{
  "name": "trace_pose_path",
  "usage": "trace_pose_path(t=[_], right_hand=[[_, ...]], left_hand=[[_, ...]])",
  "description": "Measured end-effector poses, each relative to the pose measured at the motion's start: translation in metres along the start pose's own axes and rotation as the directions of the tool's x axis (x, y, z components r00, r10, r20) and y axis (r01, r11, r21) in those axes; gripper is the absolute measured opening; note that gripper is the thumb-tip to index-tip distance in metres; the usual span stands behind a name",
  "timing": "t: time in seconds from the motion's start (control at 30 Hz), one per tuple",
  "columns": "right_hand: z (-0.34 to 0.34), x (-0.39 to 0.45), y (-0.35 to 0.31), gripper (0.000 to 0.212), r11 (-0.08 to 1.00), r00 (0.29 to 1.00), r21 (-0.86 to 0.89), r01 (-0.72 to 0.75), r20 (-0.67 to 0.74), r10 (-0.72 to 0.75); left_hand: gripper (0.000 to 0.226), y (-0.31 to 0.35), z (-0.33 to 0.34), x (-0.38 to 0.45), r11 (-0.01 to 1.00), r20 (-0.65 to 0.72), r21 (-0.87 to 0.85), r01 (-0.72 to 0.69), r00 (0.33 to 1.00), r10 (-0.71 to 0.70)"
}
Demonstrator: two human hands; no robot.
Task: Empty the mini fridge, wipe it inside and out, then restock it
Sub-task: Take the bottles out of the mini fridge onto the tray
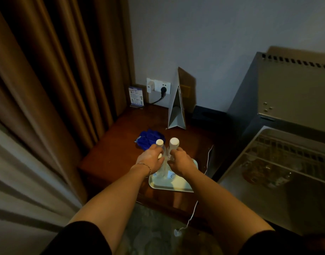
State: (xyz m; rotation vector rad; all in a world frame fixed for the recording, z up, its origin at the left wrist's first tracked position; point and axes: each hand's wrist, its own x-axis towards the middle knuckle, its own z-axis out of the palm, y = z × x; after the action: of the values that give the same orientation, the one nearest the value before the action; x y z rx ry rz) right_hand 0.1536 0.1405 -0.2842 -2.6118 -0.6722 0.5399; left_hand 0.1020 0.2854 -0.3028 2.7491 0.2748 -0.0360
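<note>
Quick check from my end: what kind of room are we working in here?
Likely a hotel guest room: heavy brown floor-length curtains, a small printed info card propped by the wall socket, and a grey mini fridge beside a dark wooden side table holding a pale tray of bottled water.

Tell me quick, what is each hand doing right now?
Left hand: fingers curled round the left bottle on the tray.
Right hand: fingers curled round the right bottle.

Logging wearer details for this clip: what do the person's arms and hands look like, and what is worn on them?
Both forearms are bare below dark, black-looking sleeves ending near the elbows. The left hand has a thin chain bracelet at its wrist. The right hand shows nothing worn.
</note>
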Motion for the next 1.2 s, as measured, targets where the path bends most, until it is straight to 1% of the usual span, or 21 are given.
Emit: trace_pose_path(t=[0.2, 0.3, 0.4, 0.47, 0.57, 0.73, 0.8, 0.9, 1.0, 1.13, 1.2], right_hand=[[-0.007, -0.008, 0.000, 0.055, 1.000, 1.000, 0.015, -0.008, -0.011, 0.008], [-0.011, -0.014, -0.001, 0.054, 1.000, 0.999, -0.010, -0.001, -0.034, 0.001], [-0.015, -0.024, -0.003, 0.053, 0.999, 0.998, -0.052, 0.002, -0.062, -0.005], [-0.019, -0.032, -0.004, 0.052, 0.997, 0.998, -0.077, 0.000, -0.069, -0.005], [-0.023, -0.046, -0.004, 0.049, 0.998, 0.996, -0.068, -0.016, -0.085, 0.011], [-0.030, -0.079, 0.003, 0.048, 0.997, 0.995, -0.072, -0.034, -0.096, 0.027], [-0.033, -0.093, 0.010, 0.046, 0.996, 0.993, -0.074, -0.046, -0.113, 0.038], [-0.042, -0.118, 0.028, 0.042, 0.991, 0.991, -0.126, -0.049, -0.131, 0.032], [-0.055, -0.147, 0.052, 0.038, 0.983, 0.987, -0.165, -0.086, -0.151, 0.061], [-0.072, -0.198, 0.097, 0.043, 0.975, 0.971, -0.170, -0.145, -0.213, 0.107], [-0.079, -0.224, 0.124, 0.045, 0.970, 0.961, -0.161, -0.181, -0.237, 0.140]], left_hand=[[0.038, 0.000, -0.006, -0.005, 1.000, -0.037, -0.028, -0.003, 0.999, 0.002], [0.040, 0.001, -0.012, -0.009, 0.998, -0.065, -0.059, 0.019, 0.998, -0.022], [0.043, 0.005, -0.017, -0.016, 0.997, -0.061, -0.076, 0.030, 0.998, -0.035], [0.042, 0.010, -0.022, -0.022, 0.997, -0.073, -0.081, 0.011, 0.997, -0.017], [0.042, 0.020, -0.029, -0.033, 0.997, -0.086, -0.078, -0.005, 0.996, -0.001], [0.045, 0.043, -0.032, -0.053, 0.996, -0.076, -0.067, -0.061, 0.996, 0.056], [0.042, 0.054, -0.030, -0.062, 0.995, -0.074, -0.062, -0.082, 0.994, 0.077], [0.038, 0.076, -0.025, -0.074, 0.993, -0.068, -0.051, -0.107, 0.992, 0.103], [0.039, 0.107, -0.018, -0.082, 0.989, -0.057, -0.031, -0.142, 0.988, 0.141], [0.038, 0.165, -0.002, -0.097, 0.978, -0.043, -0.003, -0.211, 0.977, 0.210], [0.039, 0.197, 0.010, -0.105, 0.974, -0.004, -0.016, -0.227, 0.974, 0.227]])
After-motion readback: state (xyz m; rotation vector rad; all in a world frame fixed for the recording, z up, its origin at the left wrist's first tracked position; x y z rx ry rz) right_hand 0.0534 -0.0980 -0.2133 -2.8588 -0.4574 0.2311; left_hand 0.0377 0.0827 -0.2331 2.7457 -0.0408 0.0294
